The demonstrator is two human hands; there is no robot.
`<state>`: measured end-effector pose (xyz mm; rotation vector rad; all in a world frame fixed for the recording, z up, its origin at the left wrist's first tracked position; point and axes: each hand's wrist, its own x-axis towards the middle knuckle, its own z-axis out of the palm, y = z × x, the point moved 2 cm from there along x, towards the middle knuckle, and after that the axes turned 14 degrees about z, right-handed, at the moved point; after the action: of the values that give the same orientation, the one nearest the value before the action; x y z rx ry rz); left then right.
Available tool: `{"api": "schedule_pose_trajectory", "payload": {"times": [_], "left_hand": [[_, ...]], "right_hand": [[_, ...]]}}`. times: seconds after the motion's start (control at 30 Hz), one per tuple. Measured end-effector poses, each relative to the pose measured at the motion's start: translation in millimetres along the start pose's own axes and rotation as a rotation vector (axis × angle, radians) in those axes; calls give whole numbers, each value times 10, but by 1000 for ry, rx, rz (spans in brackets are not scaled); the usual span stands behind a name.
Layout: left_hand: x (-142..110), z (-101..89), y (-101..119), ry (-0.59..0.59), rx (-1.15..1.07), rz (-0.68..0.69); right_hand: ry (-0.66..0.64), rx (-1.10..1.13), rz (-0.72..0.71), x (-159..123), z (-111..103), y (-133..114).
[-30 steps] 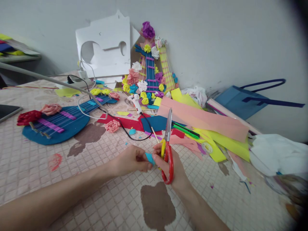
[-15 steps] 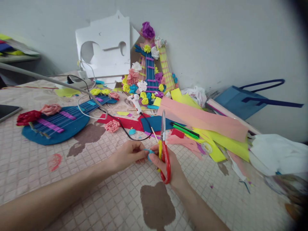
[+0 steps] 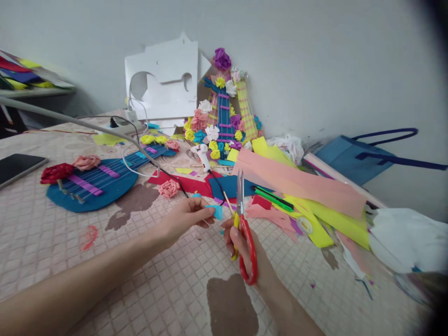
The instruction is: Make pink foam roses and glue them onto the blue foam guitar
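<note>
My left hand pinches a small light-blue paper piece just above the tiled tablecloth. Right beside it, my right hand grips red-handled scissors with a yellow inner grip, the blades pointing up and away and nearly closed. The blue piece sits just left of the blades without touching them. Both forearms reach in from the bottom of the view.
A blue paper guitar with paper roses lies at left, a phone beyond it. A glue gun with a black cord, decorated guitars against the wall, pink and yellow paper sheets, a blue bag and white plastic crowd the right.
My hands have drawn slightly apart: the left lifted the blue piece up and left, the right dropped lower with the scissors. The camera view shifted, so everything slid right and down.
</note>
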<state>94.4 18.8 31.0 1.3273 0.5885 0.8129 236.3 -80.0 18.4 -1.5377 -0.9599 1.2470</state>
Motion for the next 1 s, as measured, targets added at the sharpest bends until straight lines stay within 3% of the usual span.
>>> {"api": "schedule_pose_trajectory", "payload": {"times": [0.2, 0.4, 0.57, 1.0], "left_hand": [[54, -111, 160, 147, -136, 145], [41, -117, 249, 226, -104, 295], [47, -135, 225, 246, -231, 318], [30, -105, 216, 240, -168, 259]], "right_hand": [[-133, -45, 56, -9, 42, 80], [-127, -156, 64, -8, 78, 95], [-139, -204, 84, -73, 139, 21], [-120, -248, 92, -84, 148, -36]]}}
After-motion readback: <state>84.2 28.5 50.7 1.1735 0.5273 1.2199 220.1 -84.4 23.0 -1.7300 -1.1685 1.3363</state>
